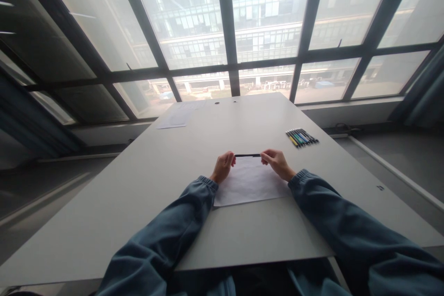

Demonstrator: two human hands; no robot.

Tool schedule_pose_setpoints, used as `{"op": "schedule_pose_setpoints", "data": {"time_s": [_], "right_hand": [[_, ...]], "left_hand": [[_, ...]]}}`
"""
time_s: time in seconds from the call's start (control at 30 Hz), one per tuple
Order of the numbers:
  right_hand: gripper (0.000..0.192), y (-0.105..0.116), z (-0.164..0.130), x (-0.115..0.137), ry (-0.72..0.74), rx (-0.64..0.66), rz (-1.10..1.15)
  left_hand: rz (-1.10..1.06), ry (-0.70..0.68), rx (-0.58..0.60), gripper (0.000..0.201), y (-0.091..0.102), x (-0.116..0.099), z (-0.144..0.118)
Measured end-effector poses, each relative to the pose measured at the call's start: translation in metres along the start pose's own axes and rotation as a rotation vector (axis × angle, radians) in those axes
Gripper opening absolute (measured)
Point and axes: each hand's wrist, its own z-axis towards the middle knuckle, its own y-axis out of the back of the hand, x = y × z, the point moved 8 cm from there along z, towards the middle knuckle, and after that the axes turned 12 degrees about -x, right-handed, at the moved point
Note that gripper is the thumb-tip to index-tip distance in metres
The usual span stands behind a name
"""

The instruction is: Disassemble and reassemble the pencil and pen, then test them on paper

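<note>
The person is sitting at a wide grey table [138, 185] facing a wall of windows, both arms in blue sleeves stretching forward. Between the hands a thin black pen [247, 155] is being held level, running left to right, just above the far edge of a white sheet of paper [248, 187] that is lying flat on the table near the person. The left hand [224, 165] is pinching the pen's left end with its fingers curled in, and the right hand [275, 162] is pinching the right end the same way; both wrists are resting low, near or on the paper's side edges. Whether the pen is capped I cannot tell. To the right and a little farther off, a row of pens [301, 137] is lying side by side on the table, well apart from the hands. At the far left another sheet [173, 121] is lying near the window side.
</note>
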Motion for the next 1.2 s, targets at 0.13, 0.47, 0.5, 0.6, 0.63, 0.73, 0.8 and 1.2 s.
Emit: {"op": "schedule_pose_setpoints", "data": {"time_s": [0.13,0.47,0.5,0.6,0.63,0.73,0.8,1.2], "right_hand": [[0.042,0.003,0.002,-0.005,-0.033,-0.016,0.011],[0.045,-0.001,0.001,-0.022,-0.212,-0.006,0.155],[0.045,-0.002,0.000,-0.021,-0.220,-0.002,0.164],[0.043,-0.005,-0.002,-0.020,-0.234,0.011,0.183],[0.043,-0.006,-0.002,-0.019,-0.234,0.015,0.185],[0.041,-0.007,-0.002,-0.020,-0.226,0.025,0.177],[0.041,-0.006,-0.002,-0.021,-0.218,0.025,0.153],[0.037,-0.005,-0.004,-0.010,-0.072,-0.015,-0.005]], "left_hand": [[0.061,-0.018,0.058,0.046,-0.003,0.001,0.000],[0.164,-0.078,0.080,0.039,-0.004,-0.002,-0.001],[0.178,-0.087,0.074,0.040,-0.003,-0.004,-0.001],[0.202,-0.103,0.057,0.042,-0.001,-0.006,-0.001],[0.197,-0.099,0.055,0.042,0.000,-0.005,-0.001],[0.173,-0.072,0.053,0.042,0.000,-0.001,-0.001],[0.171,-0.051,0.051,0.042,0.000,0.002,-0.001],[0.146,-0.003,0.024,0.045,0.001,0.005,0.000]]}}
